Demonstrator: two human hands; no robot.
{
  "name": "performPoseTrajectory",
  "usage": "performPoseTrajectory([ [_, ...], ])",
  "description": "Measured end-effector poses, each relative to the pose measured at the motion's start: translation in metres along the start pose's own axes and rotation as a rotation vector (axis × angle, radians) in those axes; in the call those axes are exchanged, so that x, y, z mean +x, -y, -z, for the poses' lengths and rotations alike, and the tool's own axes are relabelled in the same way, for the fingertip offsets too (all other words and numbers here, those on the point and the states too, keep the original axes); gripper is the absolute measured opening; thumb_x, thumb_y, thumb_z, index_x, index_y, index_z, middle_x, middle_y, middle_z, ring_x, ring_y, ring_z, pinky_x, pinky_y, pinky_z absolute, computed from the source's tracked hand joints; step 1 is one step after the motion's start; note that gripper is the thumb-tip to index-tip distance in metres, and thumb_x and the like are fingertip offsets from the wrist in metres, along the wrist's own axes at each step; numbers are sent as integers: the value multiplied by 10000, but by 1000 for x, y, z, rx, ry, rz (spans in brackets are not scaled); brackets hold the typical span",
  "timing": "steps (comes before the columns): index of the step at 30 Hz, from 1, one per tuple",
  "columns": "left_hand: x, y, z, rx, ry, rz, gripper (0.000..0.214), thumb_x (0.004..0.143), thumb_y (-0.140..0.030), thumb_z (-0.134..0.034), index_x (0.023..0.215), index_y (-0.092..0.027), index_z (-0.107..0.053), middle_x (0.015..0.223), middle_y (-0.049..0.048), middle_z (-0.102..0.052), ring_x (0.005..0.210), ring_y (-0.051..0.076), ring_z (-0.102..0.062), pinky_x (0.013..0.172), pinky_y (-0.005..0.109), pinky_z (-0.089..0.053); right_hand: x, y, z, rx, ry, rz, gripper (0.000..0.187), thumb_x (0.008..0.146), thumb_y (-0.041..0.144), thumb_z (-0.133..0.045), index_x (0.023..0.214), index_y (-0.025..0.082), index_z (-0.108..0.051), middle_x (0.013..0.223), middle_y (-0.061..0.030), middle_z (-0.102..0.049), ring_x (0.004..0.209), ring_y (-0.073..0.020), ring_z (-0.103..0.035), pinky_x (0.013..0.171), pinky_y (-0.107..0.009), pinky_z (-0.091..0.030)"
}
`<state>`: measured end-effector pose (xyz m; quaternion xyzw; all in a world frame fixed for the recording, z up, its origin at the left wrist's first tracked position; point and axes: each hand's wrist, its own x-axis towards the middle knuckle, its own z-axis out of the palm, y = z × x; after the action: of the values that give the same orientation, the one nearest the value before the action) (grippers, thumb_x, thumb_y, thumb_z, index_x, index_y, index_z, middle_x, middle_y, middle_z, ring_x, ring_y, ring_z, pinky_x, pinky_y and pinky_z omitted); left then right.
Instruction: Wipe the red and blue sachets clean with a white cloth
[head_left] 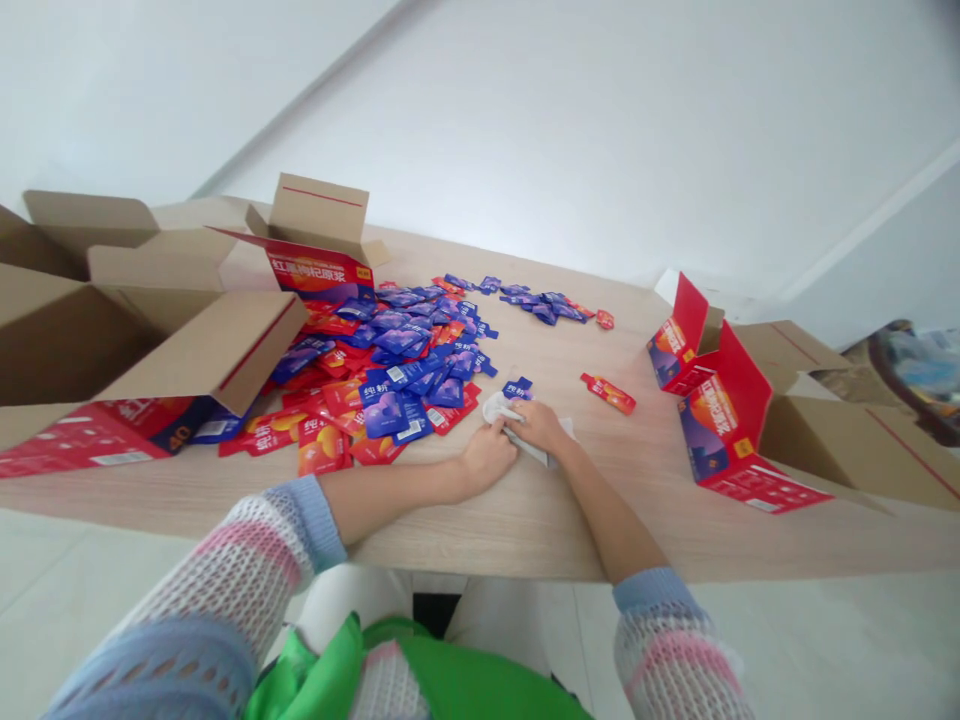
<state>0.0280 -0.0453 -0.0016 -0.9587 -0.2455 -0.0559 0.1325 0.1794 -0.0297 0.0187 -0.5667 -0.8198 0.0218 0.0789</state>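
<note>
Fingers of the left hand (487,458) curl shut on a crumpled white cloth (496,408), and the right hand (536,425) pinches the same cloth just beside it. The cloth lies on the tabletop (525,520), mid-width and near the front edge. It looks limp and very light, likely to fold or slide rather than resist, so a bunched edge seems the best place to grip. Whether it is fabric or thin film is hard to tell.

A blue sachet (517,388) touches the cloth at 12 o'clock, and a lone red sachet (609,393) lies at 2 o'clock. A heap of red and blue sachets (390,370) spreads at 10 to 11 o'clock, spilling from a tipped red box (322,272). Open brown cartons (90,310) stand at 9 o'clock, their insides hidden. At 3 o'clock two red boxes (712,415) stand with flaps open and their contents unseen, with more brown cartons (847,430) behind.
</note>
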Motion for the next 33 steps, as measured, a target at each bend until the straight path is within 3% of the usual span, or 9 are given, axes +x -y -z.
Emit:
performPoseTrajectory([
  [5, -1, -6, 10, 15, 91, 39, 161, 792, -72, -582, 806, -92, -742, 796, 154, -719, 933, 295, -625, 811, 434, -458, 14, 11, 6, 2, 109, -159, 483, 915, 561, -377, 876, 205, -701, 908, -76, -706, 854, -200, -640, 694, -244, -425],
  [9, -2, -6, 18, 5, 145, 73, 185, 822, -91, -557, 824, -82, -741, 803, 162, -710, 917, 279, -610, 738, 382, -465, 15, 24, 3, -6, 68, -339, 574, 926, 605, -272, 953, 217, -693, 957, -103, -698, 904, -219, -637, 735, -273, -431],
  [13, -2, -7, 19, -11, 130, 98, 153, 806, -100, -586, 823, -79, -737, 831, 170, -695, 908, 268, -582, 683, 344, -448, 12, 27, 1, -36, -3, -414, 562, 942, 583, -230, 1096, 254, -658, 1059, -108, -672, 969, -230, -624, 791, -302, -434],
  [17, -3, -10, 20, -11, 165, 102, 153, 792, -91, -594, 823, -69, -743, 840, 190, -683, 921, 277, -560, 657, 331, -430, 9, 15, 4, -53, -63, -473, 539, 954, 558, -217, 1179, 274, -617, 1088, -104, -663, 996, -231, -616, 817, -310, -436],
  [27, -3, -3, 26, -12, 155, 104, 158, 776, -69, -597, 841, -51, -740, 842, 209, -676, 904, 266, -567, 662, 320, -449, -5, -24, 21, -66, -64, -761, 532, 951, 542, -279, 1124, 205, -653, 1078, -143, -669, 1024, -232, -613, 854, -312, -435],
  [30, -4, -1, 23, -25, 114, 112, 155, 780, -68, -589, 815, -60, -740, 834, 203, -673, 911, 267, -571, 661, 318, -452, -16, -28, 29, -92, -51, -768, 513, 942, 543, -314, 1077, 201, -671, 1056, -139, -679, 1004, -233, -623, 829, -305, -444],
  [33, -3, 0, 20, -51, 92, 95, 159, 783, -63, -580, 803, -68, -737, 829, 191, -676, 916, 270, -574, 669, 328, -461, -20, -15, 28, -90, -66, -621, 561, 949, 567, -241, 1032, 231, -683, 994, -109, -696, 949, -219, -638, 780, -282, -448],
])
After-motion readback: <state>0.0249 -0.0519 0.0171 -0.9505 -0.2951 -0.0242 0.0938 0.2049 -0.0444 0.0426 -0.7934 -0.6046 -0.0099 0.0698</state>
